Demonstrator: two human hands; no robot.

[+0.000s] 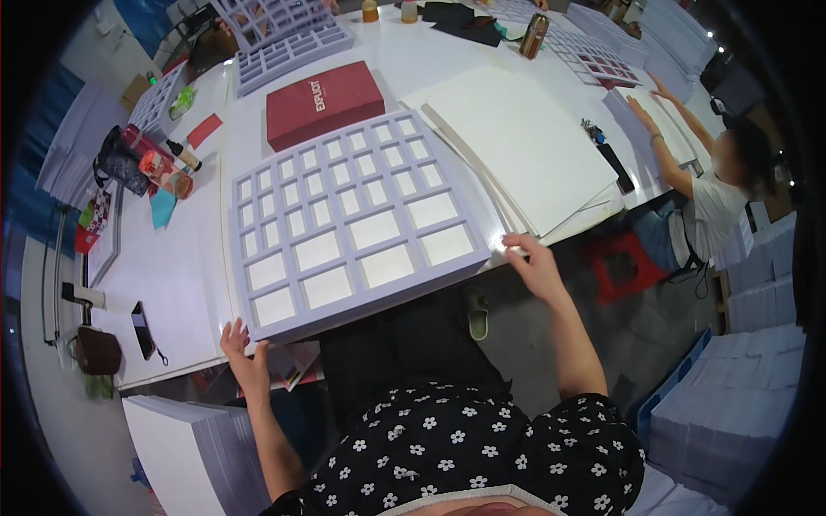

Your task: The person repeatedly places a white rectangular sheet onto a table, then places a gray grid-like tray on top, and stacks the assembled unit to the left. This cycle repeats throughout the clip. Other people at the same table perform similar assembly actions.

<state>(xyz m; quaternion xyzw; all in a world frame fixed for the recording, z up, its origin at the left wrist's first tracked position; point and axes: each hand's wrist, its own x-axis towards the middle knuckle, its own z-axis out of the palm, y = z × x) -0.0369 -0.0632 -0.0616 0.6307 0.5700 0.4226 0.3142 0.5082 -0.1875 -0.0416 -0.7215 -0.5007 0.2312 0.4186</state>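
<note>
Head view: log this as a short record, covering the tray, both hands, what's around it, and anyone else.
tray: pale lilac grid, white-bottomed cells, at table's near edge
left hand: at tray's near left corner
right hand: by near right corner, contact unclear
beyond tray: red box
right of tray: white sheets
other person: far right, arms over table

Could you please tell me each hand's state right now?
Left hand: open, at the near left corner of the compartment tray.
Right hand: open, beside the tray's near right corner.
</note>
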